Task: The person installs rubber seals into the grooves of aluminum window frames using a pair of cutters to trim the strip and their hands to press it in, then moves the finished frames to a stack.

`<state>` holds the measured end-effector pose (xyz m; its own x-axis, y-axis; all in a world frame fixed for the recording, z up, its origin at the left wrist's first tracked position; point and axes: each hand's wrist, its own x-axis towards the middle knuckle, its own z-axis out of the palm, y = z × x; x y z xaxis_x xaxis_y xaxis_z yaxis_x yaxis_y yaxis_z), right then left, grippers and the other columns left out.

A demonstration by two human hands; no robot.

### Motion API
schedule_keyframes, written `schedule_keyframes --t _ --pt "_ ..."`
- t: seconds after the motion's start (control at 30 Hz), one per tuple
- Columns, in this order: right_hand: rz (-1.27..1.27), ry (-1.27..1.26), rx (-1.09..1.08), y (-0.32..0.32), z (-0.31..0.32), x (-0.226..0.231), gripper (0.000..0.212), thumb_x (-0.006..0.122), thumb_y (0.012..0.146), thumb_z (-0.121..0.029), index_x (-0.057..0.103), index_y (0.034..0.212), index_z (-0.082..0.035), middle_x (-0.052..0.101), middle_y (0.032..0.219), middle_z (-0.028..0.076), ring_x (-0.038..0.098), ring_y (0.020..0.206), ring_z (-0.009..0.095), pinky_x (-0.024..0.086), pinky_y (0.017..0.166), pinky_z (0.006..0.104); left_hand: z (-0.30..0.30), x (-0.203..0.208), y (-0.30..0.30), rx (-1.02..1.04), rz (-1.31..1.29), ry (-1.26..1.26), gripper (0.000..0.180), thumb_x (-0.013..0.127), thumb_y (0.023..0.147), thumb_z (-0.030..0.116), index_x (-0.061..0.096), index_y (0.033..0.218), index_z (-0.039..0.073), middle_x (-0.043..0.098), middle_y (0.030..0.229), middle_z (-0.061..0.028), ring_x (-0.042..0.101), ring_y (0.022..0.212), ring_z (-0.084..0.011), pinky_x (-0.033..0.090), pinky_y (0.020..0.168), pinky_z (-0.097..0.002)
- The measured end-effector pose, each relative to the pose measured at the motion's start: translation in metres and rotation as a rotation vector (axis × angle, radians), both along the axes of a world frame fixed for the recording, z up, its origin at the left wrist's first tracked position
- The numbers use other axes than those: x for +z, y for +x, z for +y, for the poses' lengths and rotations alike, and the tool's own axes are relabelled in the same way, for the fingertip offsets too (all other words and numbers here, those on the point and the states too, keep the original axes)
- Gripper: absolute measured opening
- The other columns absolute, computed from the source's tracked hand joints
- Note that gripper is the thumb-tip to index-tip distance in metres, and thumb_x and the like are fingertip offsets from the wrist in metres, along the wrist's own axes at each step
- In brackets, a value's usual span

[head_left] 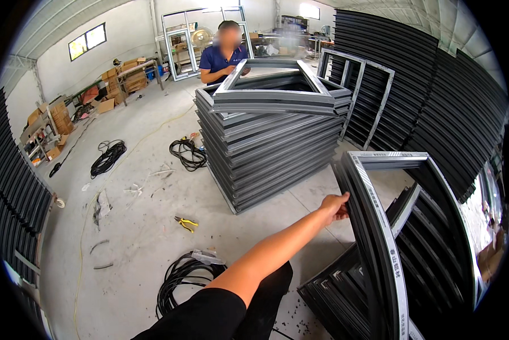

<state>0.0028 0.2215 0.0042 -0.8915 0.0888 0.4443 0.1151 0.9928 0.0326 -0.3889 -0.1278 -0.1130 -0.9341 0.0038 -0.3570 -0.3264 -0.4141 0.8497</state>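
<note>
My left hand (336, 208) reaches across to the right, its fingers closed on the outer left edge of a dark grey metal window frame (382, 212). This frame stands upright and tilted, with pale printed film along its front face. More dark frames (336, 292) lean together below and behind it. My right hand is out of sight. Ahead of my arm rises a tall stack of grey window frames (277, 150), with a film-covered frame (274, 101) lying on top.
A person (223, 59) in a dark blue shirt stands behind the stack. Yellow-handled pliers (186, 224) and coiled black cables (181, 283) lie on the floor. Another cable coil (108, 158) lies farther left. Dark profiles (379, 62) are piled at the back right, cardboard boxes (134, 79) at the back left.
</note>
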Motion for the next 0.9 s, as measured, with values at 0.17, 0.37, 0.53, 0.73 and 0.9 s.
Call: schedule_keyframes --t 0.17,0.37,0.53,0.73,0.9 --pt "0.024 0.04 -0.041 0.0 -0.04 0.005 0.047 0.059 0.086 -0.037 0.059 0.121 -0.005 0.063 0.105 0.017 0.061 0.092 0.034 0.049 0.079 0.042 -0.009 0.01 -0.02 0.061 -0.063 0.081 0.049 0.05 0.092 0.052 0.055 0.071 0.008 0.056 0.061 -0.0025 0.052 0.049 -0.0131 0.041 0.045 -0.0239" --pt "-0.02 0.025 -0.055 -0.01 -0.036 0.001 0.049 0.058 0.087 -0.037 0.058 0.123 -0.004 0.063 0.107 0.018 0.06 0.094 0.034 0.048 0.081 0.0421 0.027 -0.004 0.057 -0.369 0.054 0.039 0.035 0.058 0.091 0.041 0.061 0.086 0.006 0.059 0.069 -0.0016 0.057 0.059 -0.0109 0.047 0.052 -0.0247" --pt "-0.012 0.046 -0.054 -0.003 -0.04 0.003 0.05 0.057 0.087 -0.038 0.057 0.124 -0.004 0.063 0.108 0.018 0.06 0.095 0.034 0.048 0.082 0.042 0.04 -0.005 0.082 -0.299 0.088 0.07 0.035 0.058 0.091 0.04 0.058 0.093 0.006 0.059 0.076 -0.0025 0.057 0.064 -0.0104 0.047 0.055 -0.0237" --pt "0.0 0.085 -0.103 -0.001 -0.039 0.001 0.052 0.053 0.089 -0.044 0.057 0.125 -0.007 0.062 0.109 0.017 0.059 0.096 0.032 0.048 0.083 0.0416 0.055 0.0 0.109 -0.431 0.102 -0.057 0.036 0.055 0.093 0.041 0.056 0.089 0.006 0.058 0.073 -0.0017 0.052 0.059 -0.0078 0.043 0.049 -0.0212" --pt "0.016 0.087 -0.061 -0.004 -0.036 -0.002 0.052 0.053 0.089 -0.045 0.058 0.124 -0.007 0.062 0.109 0.016 0.059 0.096 0.032 0.048 0.083 0.041 0.061 -0.003 0.115 -0.348 0.134 -0.093 0.032 0.059 0.091 0.038 0.055 0.09 0.007 0.053 0.072 -0.0002 0.048 0.057 -0.0071 0.039 0.047 -0.0213"
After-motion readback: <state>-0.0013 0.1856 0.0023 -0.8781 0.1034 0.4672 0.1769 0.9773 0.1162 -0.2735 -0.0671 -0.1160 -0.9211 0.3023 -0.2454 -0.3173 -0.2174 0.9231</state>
